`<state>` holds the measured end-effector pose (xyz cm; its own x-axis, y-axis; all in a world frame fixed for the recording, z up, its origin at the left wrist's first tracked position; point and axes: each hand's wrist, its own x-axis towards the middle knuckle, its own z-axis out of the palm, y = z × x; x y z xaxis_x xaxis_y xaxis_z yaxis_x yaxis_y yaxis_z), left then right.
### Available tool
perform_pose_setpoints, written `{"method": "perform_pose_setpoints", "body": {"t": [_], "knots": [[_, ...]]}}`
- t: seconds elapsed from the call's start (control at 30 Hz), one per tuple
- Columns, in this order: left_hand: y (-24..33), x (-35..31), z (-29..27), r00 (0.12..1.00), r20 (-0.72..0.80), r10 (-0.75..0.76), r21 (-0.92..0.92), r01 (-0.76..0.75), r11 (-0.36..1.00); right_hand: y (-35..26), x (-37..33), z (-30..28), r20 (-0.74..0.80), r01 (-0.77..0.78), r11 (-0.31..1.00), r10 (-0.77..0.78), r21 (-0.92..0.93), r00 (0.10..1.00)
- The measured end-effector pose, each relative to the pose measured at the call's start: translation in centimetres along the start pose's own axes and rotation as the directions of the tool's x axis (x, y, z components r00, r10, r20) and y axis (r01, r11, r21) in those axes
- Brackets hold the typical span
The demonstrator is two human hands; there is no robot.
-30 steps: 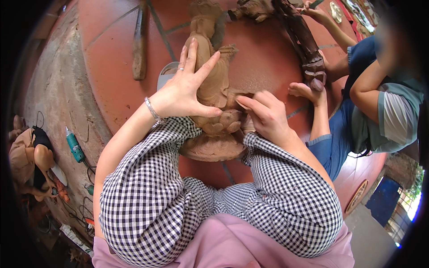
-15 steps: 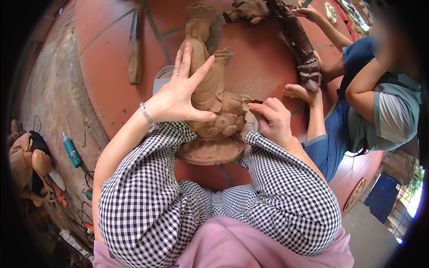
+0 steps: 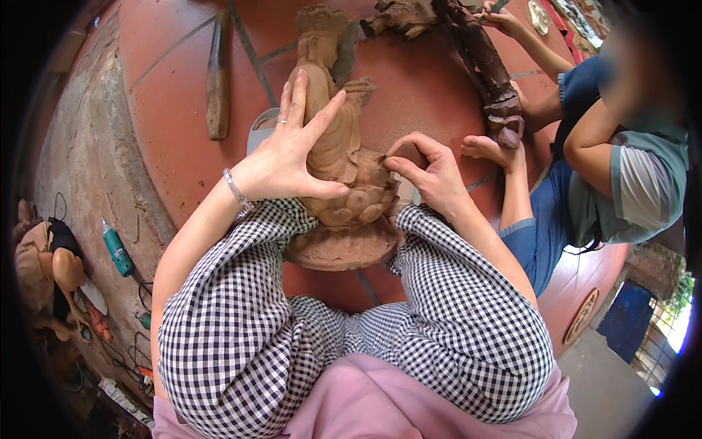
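A carved wooden statue [image 3: 333, 146], a seated figure on a petalled round base, stands between my knees. My left hand [image 3: 292, 157] lies against its left side, fingers spread and thumb stretched across the lower front. With thumb and forefinger pinched, my right hand [image 3: 431, 175] is at the right side of the figure's lower part, just above the petals. A small dark scrap shows at those fingertips; its kind is too small to make out.
A wooden mallet-like stick [image 3: 218, 77] lies on the red tiles at the left. At the right a person [image 3: 621, 168] sits by a long dark carved wood piece [image 3: 482, 66]. A teal power tool [image 3: 115, 249] with cords lies far left, near another person [image 3: 55, 271].
My right hand has moved a little up and left, from beside the petals to the figure's lower part, still pinched. The left hand keeps its place on the statue.
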<state>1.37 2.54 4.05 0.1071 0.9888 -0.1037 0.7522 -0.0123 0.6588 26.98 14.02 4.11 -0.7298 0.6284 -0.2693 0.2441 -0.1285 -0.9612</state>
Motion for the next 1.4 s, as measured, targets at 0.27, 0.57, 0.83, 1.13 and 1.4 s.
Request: {"method": "perform_pose_setpoints", "body": {"t": [0.27,0.57,0.83,1.13,1.4], "knots": [[0.3,-0.1,-0.4,0.999,0.024,-0.031,-0.022,0.032,0.999,-0.1,0.6,2.4,-0.155,0.162,0.949,-0.209,-0.271,0.966],[0.2,0.0,-0.1,0.999,0.023,-0.025,-0.029,0.026,0.999,-1.4,1.3,2.4,-0.062,0.24,0.872,-0.293,-0.426,0.954],[0.0,0.1,0.1,1.0,0.004,-0.014,-0.013,0.014,1.0,-2.2,2.5,2.4,0.052,0.314,0.766,-0.346,-0.561,0.937],[0.2,0.3,0.0,1.0,0.02,-0.024,-0.011,0.024,1.0,-2.6,2.3,1.9,0.089,0.313,0.754,-0.322,-0.577,0.942],[0.3,0.1,-0.1,0.999,0.018,-0.032,-0.017,0.033,0.999,-3.5,1.8,1.6,0.071,0.232,0.776,-0.236,-0.586,0.969]]}}
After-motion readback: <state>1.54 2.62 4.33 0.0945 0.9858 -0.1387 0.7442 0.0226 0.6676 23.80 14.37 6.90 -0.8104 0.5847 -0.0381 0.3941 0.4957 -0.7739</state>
